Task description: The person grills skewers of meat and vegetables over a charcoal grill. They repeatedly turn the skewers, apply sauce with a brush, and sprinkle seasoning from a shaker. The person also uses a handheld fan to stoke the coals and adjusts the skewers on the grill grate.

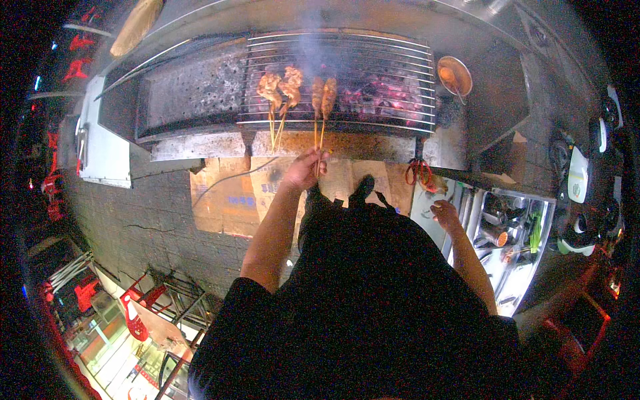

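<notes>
My left hand (306,169) is closed on the wooden ends of two meat skewers (328,97), whose elongated meat lies over the grill's wire grate (380,125). Left of them, more meat skewers (270,89) rest on the grate, their sticks reaching over the front edge. Glowing charcoal (390,95) shows beneath the right part of the grate, and smoke rises near the middle. My right hand (445,215) is low at the right, beside a pale surface and near the glass display case; its fingers are partly curled, and whether they hold anything cannot be told.
A metal bowl (464,70) with a utensil stands right of the grate. Red cord (420,172) hangs from the grill's front. Flattened cardboard (225,200) covers the ground below. The glass display case (542,235) holds food at the right. Red stools and a table (155,320) stand lower left.
</notes>
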